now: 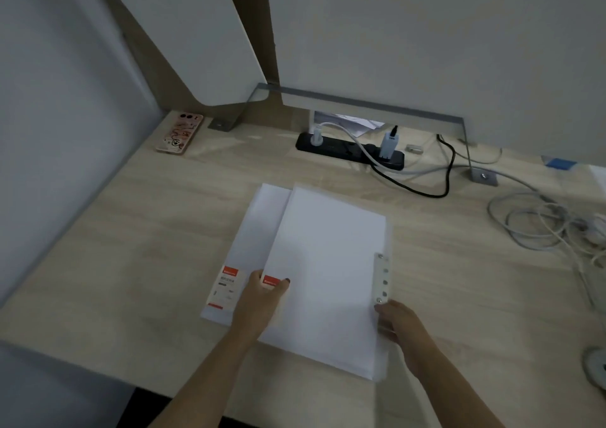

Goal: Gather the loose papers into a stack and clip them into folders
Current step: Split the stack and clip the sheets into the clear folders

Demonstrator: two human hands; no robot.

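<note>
Two folders lie mid-desk [137, 263], overlapped. The lower folder [259, 231] peeks out on the left of the frame, its red-and-white label [226, 285] showing. The upper folder [328, 313] sits skewed across it and carries the stack of papers [328, 237], which is squared up and blank white. I can't tell whether a clear cover lies over the sheets. A white clip strip [381, 278] with metal studs runs along the folder's right edge, probably the binding that fixes the sheets. The left hand [262, 296] grips the upper folder's left edge, thumb on top over its red label and fingers curled beneath, likely pinning it so nothing slides. The right hand [395, 324] is just below the strip, fingertips curled onto the right edge in a pinch. It looks set to work the strip or steady that side. By my reading, the gathering is done for this batch and the clipping is in progress. At upper left a phone [180, 132] lies out of the way. At upper centre is a power strip [347, 150], and loose cables [537, 221] pile at right, well clear of the folders.
</note>
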